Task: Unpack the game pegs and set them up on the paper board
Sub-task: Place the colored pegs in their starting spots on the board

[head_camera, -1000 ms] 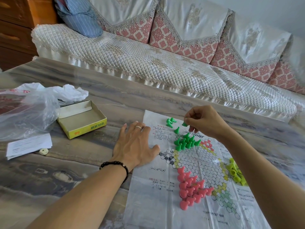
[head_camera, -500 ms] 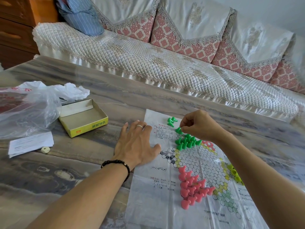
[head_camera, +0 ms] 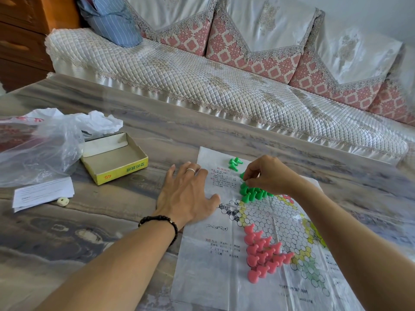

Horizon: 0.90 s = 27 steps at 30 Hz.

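The right hand (head_camera: 268, 176) was down over the far point of the paper board (head_camera: 224, 254), fingertips pinched narrow on a green peg (head_camera: 242, 176) at the tip of the green cluster (head_camera: 252, 194). The left hand (head_camera: 186, 194) lay flat and spread, pinning the board's edge. Three loose green pegs (head_camera: 234, 163) sat just beyond; pink pegs (head_camera: 261, 252) stood nearer.

We are facing sofa (head_camera: 202, 86) under quilted cream cover, pink-patterned back cushions (head_camera: 253, 57) draped with satin cloths. Blue striped pillow (head_camera: 112, 21) is lying at its left end. Wooden cabinet (head_camera: 22, 37) is standing far left. Daylight is falling on marbled grey desk (head_camera: 67, 232).
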Available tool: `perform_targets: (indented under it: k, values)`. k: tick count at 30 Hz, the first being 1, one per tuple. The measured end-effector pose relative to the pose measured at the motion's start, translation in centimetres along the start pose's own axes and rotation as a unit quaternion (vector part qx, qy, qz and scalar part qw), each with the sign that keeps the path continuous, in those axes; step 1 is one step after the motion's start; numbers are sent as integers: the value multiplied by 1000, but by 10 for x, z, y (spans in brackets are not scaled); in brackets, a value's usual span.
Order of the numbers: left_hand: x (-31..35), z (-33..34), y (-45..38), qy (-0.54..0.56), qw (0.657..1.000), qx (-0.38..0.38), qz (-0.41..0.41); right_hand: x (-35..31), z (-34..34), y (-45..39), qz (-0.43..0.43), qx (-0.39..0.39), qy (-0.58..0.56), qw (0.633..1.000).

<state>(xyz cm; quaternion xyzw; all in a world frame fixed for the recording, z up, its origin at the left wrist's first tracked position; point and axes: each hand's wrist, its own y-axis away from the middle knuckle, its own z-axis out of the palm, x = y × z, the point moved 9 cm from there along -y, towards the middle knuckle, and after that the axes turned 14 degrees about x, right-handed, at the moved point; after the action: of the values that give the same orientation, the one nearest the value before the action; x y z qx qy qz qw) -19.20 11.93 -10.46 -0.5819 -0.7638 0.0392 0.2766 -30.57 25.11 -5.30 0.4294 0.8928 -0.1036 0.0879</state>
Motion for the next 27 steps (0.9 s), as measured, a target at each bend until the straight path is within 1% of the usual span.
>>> perform_targets:
  k: [6,11,14,21,25,27]
  values:
    - [0,0,1,1,1000,-2,1,0,-2,0,-10,3,0,1000]
    - [1,0,1,1,1000,-4,4,-4,-23,-11,-15,60,-19,998]
    - [0,-1,1,0,1000,-3,6,-9,-21,-25,-17,83,-3,996]
    - [0,0,0,3,1000,5,5,-18,14,-51,-24,71,104,992]
    - [1,0,0,4,1000,3,6,-23,19,-55,-40,70,108,991]
    - [1,1,0,3,1000,-1,6,-26,12,-54,-46,86,87,991]
